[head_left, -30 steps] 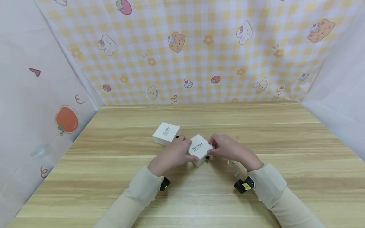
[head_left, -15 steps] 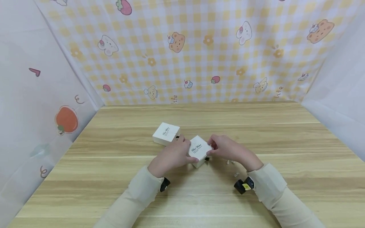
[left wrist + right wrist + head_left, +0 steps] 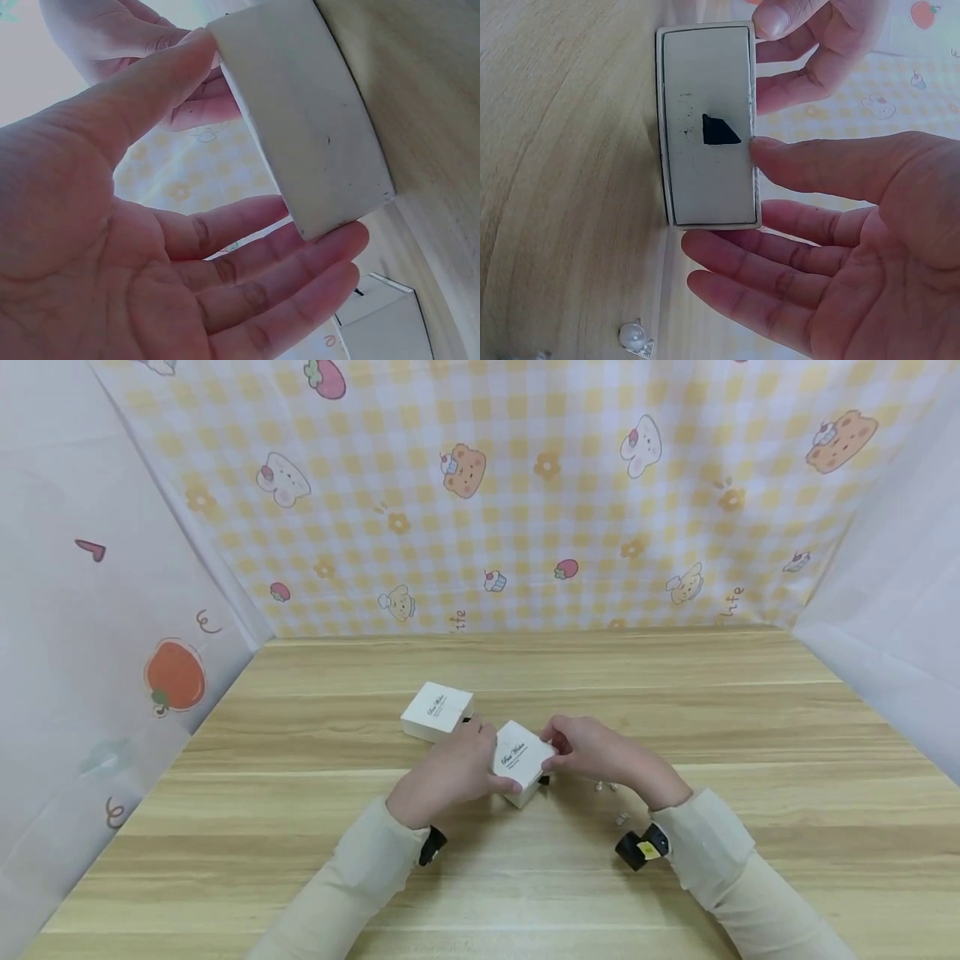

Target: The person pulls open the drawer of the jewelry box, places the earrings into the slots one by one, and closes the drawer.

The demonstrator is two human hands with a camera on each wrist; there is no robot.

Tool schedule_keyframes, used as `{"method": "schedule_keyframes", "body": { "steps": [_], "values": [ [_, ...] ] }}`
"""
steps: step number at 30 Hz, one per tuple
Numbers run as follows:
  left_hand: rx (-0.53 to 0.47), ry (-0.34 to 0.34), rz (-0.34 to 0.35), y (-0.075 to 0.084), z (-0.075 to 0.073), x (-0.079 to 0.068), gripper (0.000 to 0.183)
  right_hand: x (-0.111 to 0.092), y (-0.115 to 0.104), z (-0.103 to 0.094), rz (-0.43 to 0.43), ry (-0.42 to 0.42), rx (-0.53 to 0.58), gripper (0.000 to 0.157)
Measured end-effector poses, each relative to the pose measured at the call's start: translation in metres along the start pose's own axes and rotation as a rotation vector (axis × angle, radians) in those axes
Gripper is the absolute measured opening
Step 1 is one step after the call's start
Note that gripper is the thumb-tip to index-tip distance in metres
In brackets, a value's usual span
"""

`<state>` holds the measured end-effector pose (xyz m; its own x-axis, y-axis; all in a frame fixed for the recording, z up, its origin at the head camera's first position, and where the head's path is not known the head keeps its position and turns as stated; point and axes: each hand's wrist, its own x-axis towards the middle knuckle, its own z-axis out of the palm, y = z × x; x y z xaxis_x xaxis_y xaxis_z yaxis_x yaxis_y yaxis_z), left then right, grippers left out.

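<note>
A small white drawer box with "Best Wishes" lettering on its lid sits on the table between both hands. My left hand grips its left side, thumb on the near corner and fingers round the far side. From the right, my right hand holds the opposite end, with its thumb at the top edge and fingers at the far corner. The right wrist view shows the drawer front, flush within its sleeve, and a black ribbon tab on it. The left wrist view shows the box's plain side.
A second white box with the same lettering lies behind my left hand. Small shiny pieces lie on the wooden table by my right wrist; one is a pearl earring. A checked cloth hangs behind the table.
The held box has shifted slightly toward me and to the left, both hands staying on it. The second box and the small shiny pieces have not moved.
</note>
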<state>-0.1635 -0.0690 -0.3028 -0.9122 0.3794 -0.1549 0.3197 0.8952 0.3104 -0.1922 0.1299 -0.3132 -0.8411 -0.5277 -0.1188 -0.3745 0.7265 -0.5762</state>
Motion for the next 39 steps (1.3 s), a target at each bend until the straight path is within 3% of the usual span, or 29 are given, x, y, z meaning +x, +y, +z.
{"method": "schedule_keyframes", "body": {
  "steps": [9,19,22,30,39],
  "values": [
    [0.019,-0.018,0.025,-0.0011,-0.0050,-0.0032,0.069,0.0007,0.0008,0.0010,-0.033,-0.021,0.029,0.031],
    [0.122,-0.033,0.231,-0.0074,-0.0073,-0.0020,0.088,0.0019,0.0035,0.0030,-0.070,-0.041,0.047,0.033],
    [0.148,-0.046,0.261,-0.0075,-0.0074,-0.0002,0.089,0.0020,0.0030,0.0030,-0.096,-0.046,0.037,0.033],
    [0.182,-0.096,0.247,-0.0061,-0.0053,0.0027,0.085,0.0010,0.0037,0.0035,-0.152,-0.073,0.023,0.034],
    [0.196,-0.098,0.228,-0.0052,-0.0038,0.0021,0.083,-0.0001,0.0016,0.0047,-0.183,-0.098,0.044,0.035]
  ]
}}
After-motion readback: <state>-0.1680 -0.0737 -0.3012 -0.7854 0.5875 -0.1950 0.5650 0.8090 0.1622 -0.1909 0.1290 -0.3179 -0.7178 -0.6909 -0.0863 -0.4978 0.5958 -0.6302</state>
